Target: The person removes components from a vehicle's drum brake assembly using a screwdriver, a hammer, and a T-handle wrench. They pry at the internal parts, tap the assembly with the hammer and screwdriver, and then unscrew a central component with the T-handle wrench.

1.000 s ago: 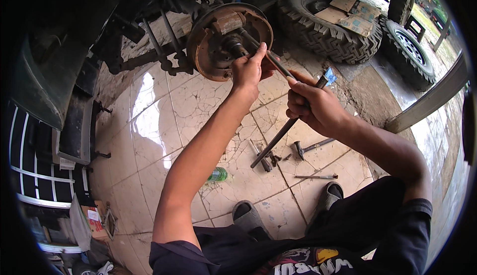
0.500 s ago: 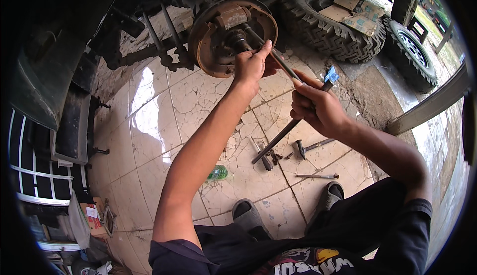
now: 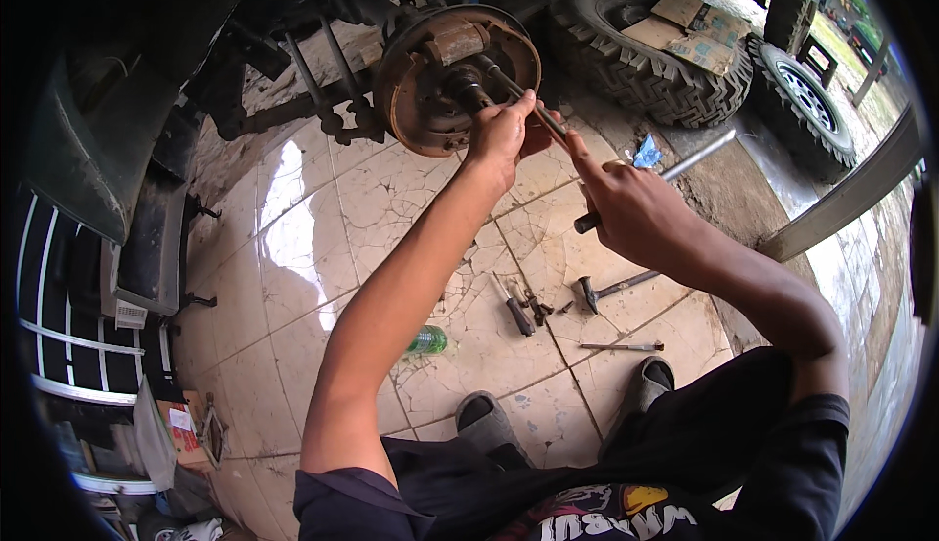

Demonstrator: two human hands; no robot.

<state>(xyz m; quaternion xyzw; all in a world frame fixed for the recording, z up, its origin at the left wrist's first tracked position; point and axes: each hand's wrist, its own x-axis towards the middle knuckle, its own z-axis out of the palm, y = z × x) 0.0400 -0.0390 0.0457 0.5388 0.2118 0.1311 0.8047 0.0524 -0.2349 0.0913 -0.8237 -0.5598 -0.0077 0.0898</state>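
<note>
A long T-handle wrench (image 3: 699, 156) reaches toward the inside of a rusty brake assembly (image 3: 399, 101) on the axle. My left hand (image 3: 501, 138) is closed round its shaft, close to the hub spindle (image 3: 466, 86). At the outer end, my right hand (image 3: 636, 201) wraps the place where the crossbar meets the shaft, its index finger lying along the shaft. Most of the crossbar sticks out to the upper right; a short dark end shows left of that hand. The joint is hidden by my fingers.
A hammer (image 3: 616, 289), a screwdriver (image 3: 514, 308), small metal parts (image 3: 544, 308) and a thin brush-like tool (image 3: 622, 347) lie on cracked tiles (image 3: 391, 199). A green bottle (image 3: 427, 339) is nearer. A big tyre (image 3: 636, 62) bearing cardboard (image 3: 685, 32) and a wheel (image 3: 807, 96) stand right.
The crossbar's long part pointed down to the left; it now points up to the right. My right hand has turned over with it, while my left hand keeps its hold on the shaft.
</note>
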